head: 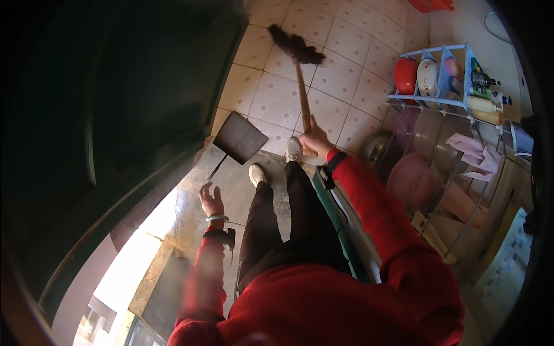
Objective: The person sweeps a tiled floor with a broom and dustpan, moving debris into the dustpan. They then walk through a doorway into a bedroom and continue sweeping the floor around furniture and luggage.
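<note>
My right hand (317, 137) is closed around the wooden handle of a broom (303, 93). The broom's dark head (296, 45) is over the tiled floor, slightly blurred. A dark dustpan (240, 137) rests on the floor left of my shoes, at the edge between tile and concrete. Its thin handle (217, 168) points back toward my left hand (211, 200), whose fingers are loosely curled near the handle's end. Whether they touch the handle cannot be told.
A dark green door (143, 108) stands at the left. To the right, a rack (454, 101) holds basins, bottles and a pink cloth (474, 153). A green object (342, 233) lies alongside my right leg. A red item (433, 5) is at the top.
</note>
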Tool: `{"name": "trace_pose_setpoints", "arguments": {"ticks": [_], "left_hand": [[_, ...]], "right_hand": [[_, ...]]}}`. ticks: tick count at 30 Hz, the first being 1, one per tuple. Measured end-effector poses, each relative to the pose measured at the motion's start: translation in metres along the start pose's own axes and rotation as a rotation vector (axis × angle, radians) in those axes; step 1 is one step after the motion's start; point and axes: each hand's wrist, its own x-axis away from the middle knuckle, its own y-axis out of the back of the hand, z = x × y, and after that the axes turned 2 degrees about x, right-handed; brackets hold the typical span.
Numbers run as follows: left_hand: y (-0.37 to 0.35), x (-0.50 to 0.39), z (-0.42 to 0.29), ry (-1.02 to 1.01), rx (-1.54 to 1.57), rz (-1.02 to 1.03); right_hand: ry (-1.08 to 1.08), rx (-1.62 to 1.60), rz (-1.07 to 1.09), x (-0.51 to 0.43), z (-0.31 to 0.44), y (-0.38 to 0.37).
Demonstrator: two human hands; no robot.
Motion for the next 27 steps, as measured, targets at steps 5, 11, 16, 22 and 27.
{"name": "trace_pose_setpoints", "arguments": {"ticks": [5, 11, 16, 22, 27], "left_hand": [[0.029, 0.054, 0.027, 0.183, 0.126, 0.087], [0.060, 0.093, 0.101, 0.242, 0.043, 0.244], [0.074, 0.100, 0.147, 0.416, 0.141, 0.303], [0.079, 0.087, 0.146, 0.394, 0.341, 0.404], [0.074, 0.060, 0.099, 0.374, 0.564, 0.562]], "right_hand": [[-0.163, 0.293, 0.158, 0.111, -0.051, -0.052], [-0.366, -0.130, 0.510, 0.230, -0.055, -0.025], [-0.350, -0.099, 0.449, 0.271, -0.035, -0.006], [-0.300, -0.210, 0.283, 0.237, -0.053, -0.092], [-0.229, -0.341, 0.443, 0.256, -0.054, -0.074]]}}
